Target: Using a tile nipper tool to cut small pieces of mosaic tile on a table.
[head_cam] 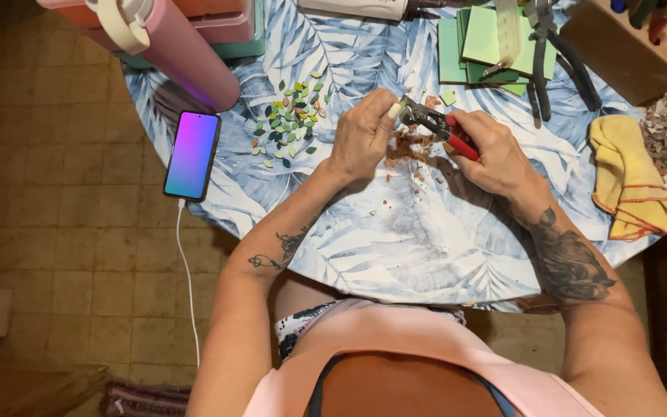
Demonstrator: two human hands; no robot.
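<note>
The left hand (360, 135) pinches a small pale piece (395, 110) at the nippers (435, 123), which the right hand (492, 154) squeezes in a closed grip above the crumbs (404, 147), so chips fall onto one patch of the surface (426, 247).

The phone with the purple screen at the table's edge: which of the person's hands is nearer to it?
Left. The left hand lies to the right of the phone, beyond the small green pieces. The right hand, gripping red-handled nippers, is farther right.
</note>
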